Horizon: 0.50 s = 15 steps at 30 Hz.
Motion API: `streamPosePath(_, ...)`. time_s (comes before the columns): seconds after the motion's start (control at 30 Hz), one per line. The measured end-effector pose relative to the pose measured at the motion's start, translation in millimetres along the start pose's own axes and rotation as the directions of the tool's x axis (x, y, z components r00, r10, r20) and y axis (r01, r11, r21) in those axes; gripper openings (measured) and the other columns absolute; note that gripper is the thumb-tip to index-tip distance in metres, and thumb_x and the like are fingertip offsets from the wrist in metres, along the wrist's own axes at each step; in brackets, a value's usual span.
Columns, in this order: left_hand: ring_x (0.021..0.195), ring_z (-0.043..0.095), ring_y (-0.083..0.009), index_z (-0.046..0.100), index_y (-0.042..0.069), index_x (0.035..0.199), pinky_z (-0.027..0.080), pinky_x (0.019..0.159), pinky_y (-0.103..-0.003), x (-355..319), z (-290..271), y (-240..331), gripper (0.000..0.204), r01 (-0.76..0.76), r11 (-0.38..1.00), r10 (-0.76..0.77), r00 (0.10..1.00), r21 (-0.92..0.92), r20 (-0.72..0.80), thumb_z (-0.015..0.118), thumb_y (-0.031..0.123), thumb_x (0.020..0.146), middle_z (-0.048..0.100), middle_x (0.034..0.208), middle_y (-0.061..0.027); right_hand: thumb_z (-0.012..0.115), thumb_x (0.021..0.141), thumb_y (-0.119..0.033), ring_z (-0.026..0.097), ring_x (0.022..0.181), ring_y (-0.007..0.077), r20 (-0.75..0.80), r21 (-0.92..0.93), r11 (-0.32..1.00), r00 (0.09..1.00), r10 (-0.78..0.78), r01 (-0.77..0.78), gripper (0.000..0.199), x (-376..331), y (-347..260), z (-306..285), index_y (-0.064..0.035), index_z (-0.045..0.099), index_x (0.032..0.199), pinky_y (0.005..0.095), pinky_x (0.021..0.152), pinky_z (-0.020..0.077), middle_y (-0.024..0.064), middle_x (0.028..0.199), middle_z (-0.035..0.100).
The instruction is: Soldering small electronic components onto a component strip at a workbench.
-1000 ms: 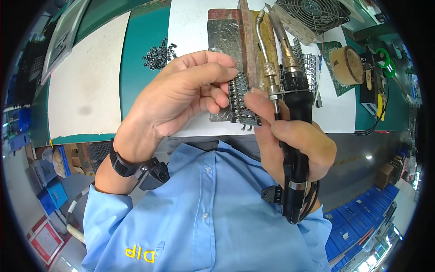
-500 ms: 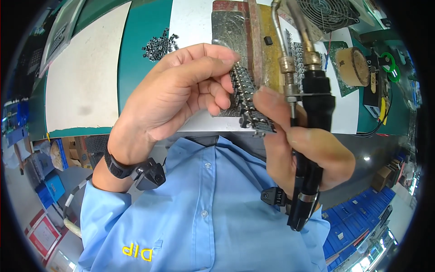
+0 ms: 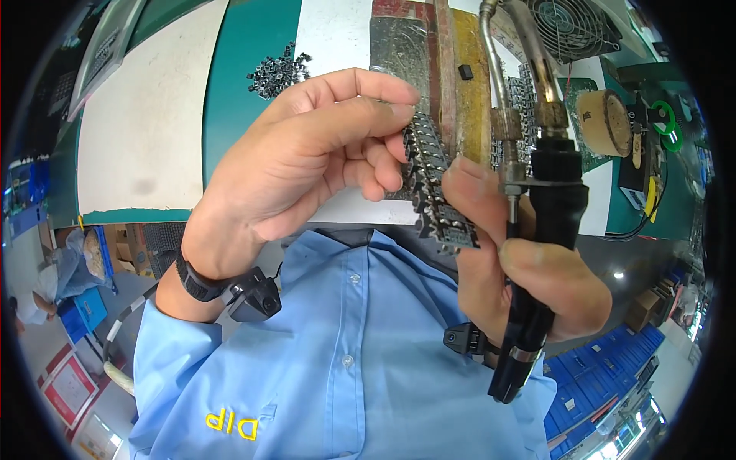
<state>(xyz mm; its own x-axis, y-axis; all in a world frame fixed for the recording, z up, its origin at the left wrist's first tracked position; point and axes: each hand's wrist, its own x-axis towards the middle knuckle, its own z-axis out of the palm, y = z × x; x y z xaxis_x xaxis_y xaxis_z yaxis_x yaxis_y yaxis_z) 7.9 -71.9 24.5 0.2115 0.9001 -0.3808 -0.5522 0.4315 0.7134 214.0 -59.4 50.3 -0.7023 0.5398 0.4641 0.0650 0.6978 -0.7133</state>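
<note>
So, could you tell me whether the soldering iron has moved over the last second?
Yes. The soldering iron in the right hand has tilted: its metal tip, which earlier leaned left across the wooden block, now points up beside the fan.

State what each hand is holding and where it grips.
Left hand pinches the upper end of a strip of small dark components. Right hand touches its lower end and grips the black handle of a soldering tool.

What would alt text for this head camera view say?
Two hands hold a narrow strip of small dark parts between them; the right hand also grips a black-handled soldering tool. Below is a white and green bench with loose parts.
</note>
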Motion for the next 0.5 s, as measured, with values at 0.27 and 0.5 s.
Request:
streamPosePath(0.27,0.063,0.062,-0.0108,0.052,-0.001,0.103,0.051,0.056,-0.020,2,2,4,0.019,0.038,0.999,-0.039,0.999,-0.038,-0.012,0.052,0.005,0.085,0.062,0.077,-0.0073,0.056,0.080,0.005,0.063,0.085,0.0401,-0.022,-0.006,0.992,0.992,-0.125,0.125,0.032,0,13,3,-0.0055,0.034,0.101,0.0511,0.084,0.0454,0.0330,0.087,0.059)
streamPosePath(0.5,0.059,0.062,-0.0132,0.052,0.001,0.102,0.052,0.054,-0.021,11,-1,6,0.021,-0.009,0.997,0.011,1.000,0.080,-0.028,0.057,0.007,0.083,0.061,0.070,-0.0074,0.059,0.078,0.003,0.064,0.083,0.0378,-0.037,-0.078,0.996,0.998,-0.042,0.039,0.034,-2,11,7,-0.0070,0.035,0.100,0.0514,0.081,0.0467,0.0324,0.087,0.060)
